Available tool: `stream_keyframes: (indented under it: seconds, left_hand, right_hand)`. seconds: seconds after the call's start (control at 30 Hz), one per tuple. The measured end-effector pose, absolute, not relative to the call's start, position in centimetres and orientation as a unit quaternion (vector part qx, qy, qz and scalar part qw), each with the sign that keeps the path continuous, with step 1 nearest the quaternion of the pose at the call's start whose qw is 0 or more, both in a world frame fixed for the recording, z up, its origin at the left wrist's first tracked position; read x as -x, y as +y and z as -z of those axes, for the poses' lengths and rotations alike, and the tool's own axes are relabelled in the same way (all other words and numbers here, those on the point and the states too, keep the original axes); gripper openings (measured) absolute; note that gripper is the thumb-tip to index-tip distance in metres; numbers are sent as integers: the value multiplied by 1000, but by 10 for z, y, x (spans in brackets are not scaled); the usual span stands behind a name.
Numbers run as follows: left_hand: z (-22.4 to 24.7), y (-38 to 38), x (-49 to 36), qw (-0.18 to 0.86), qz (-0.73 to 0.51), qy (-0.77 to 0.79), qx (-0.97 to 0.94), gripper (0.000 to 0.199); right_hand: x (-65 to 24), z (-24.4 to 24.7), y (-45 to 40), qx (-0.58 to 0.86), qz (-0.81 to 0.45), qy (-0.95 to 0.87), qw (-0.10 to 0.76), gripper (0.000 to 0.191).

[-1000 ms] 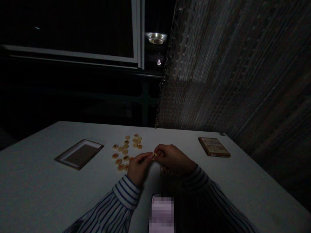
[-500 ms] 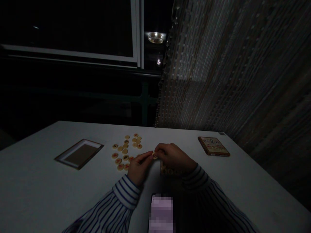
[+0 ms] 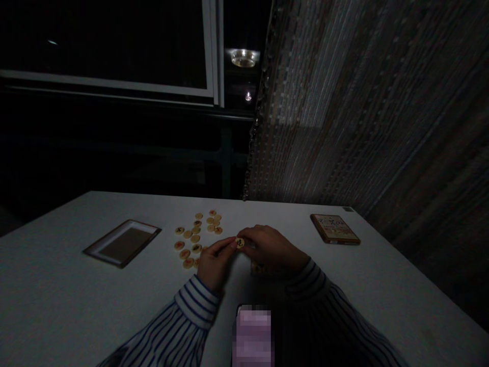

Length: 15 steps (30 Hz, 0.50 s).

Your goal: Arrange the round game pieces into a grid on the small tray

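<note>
A round wooden Chinese chess piece (image 3: 240, 243) with a dark character is pinched between my left hand (image 3: 214, 262) and my right hand (image 3: 274, 248). Fingertips of both hands touch its edges, and its marked face shows toward me. Beneath my right hand, more chess pieces (image 3: 258, 267) sit close together in a row, mostly hidden by the hand and its shadow. To the left of my left hand lie several loose chess pieces (image 3: 196, 248), some with red or dark characters up, others showing plain faces.
On the left of the white table (image 3: 160, 311) lies an open shallow box part (image 3: 128, 242). A flat box with a printed cover (image 3: 334, 229) rests at the right. A phone-like object (image 3: 252, 336), its screen blurred, lies at the near edge. A string curtain (image 3: 305, 102) hangs behind.
The held piece has turned so more of its marked face shows. My right fingers have shifted slightly left around it. The view has moved a little.
</note>
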State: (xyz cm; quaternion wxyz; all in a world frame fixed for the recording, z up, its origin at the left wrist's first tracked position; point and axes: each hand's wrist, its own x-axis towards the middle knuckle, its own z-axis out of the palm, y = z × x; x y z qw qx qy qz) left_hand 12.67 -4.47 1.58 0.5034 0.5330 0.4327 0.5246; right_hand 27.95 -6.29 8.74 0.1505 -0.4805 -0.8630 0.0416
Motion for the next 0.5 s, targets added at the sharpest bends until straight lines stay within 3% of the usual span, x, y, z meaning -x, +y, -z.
stream_keyframes:
  seconds: [0.5]
  left_hand:
    - [-24, -49, -127, 533, -527, 416, -516, 31]
  right_hand:
    - [-279, -91, -66, 465, 33, -873, 147, 24]
